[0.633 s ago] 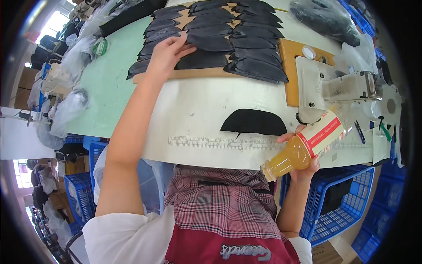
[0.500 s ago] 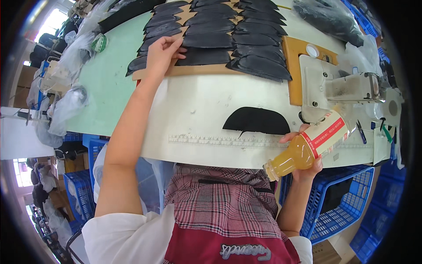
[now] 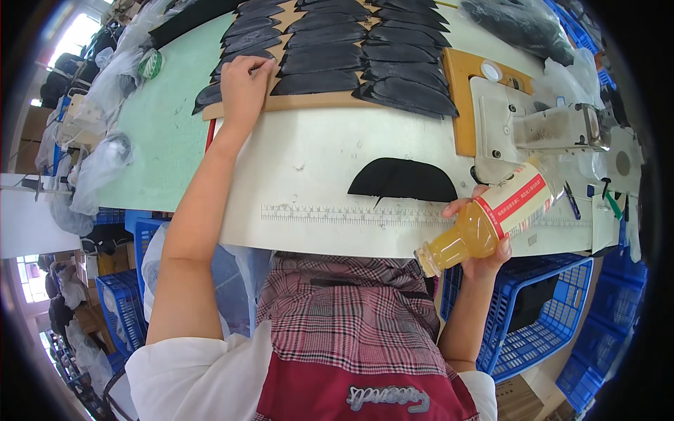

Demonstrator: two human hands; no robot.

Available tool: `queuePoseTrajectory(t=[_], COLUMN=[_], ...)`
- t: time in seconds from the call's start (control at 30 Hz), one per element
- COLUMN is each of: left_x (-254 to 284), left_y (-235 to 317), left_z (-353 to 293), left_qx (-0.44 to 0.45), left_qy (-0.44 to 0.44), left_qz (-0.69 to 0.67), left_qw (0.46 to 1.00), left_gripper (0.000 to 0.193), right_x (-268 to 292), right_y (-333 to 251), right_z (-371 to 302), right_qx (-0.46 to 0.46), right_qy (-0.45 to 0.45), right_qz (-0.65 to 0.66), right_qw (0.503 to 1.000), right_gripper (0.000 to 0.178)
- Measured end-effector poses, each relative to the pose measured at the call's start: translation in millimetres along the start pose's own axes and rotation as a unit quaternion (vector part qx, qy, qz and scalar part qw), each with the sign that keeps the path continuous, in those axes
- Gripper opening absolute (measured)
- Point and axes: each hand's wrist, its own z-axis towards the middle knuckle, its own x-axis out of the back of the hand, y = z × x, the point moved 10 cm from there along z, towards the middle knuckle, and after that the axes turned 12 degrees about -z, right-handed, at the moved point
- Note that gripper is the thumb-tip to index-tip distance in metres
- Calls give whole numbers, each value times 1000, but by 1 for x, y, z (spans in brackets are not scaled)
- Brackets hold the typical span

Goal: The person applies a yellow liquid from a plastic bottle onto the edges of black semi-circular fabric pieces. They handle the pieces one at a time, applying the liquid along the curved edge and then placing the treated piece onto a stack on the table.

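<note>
Several black curved fabric pieces lie in three overlapping columns on a brown board at the far side of the table. Over the board's near left part is my left hand, between the left and middle columns. Its fingers are bent in and pressed together; whatever is in them is hidden. My right hand grips a clear bottle of yellow-orange drink with a cream and red label. The bottle is tilted, its uncapped-looking mouth pointing down left. A single black half-moon piece lies flat on the table beyond the bottle.
A sewing machine stands at the right beside a yellow-brown board. A ruler scale runs along the table's near edge. A pen lies at the right. Blue crates stand below the table, and a green tape roll sits far left.
My left hand has drawn back slightly left from the middle column's pieces, its fingers closing together. The right hand keeps its hold on the tilted bottle. The whole view has shifted a little.
</note>
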Motion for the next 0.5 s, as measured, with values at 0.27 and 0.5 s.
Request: queuePoseTrajectory(t=[0.27,0.5], left_x=[-9,-23], left_y=[115,191], left_z=[-82,-116], left_qx=[91,-84], left_qy=[-249,-247], left_qz=[-206,-157], left_qw=[942,952], left_gripper=[36,32], right_x=[1,4], right_y=[-4,-3], right_z=[2,2], right_qx=[30,14], right_qy=[-10,-23], right_qz=[-12,6], right_qw=[999,1000], right_gripper=[78,75])
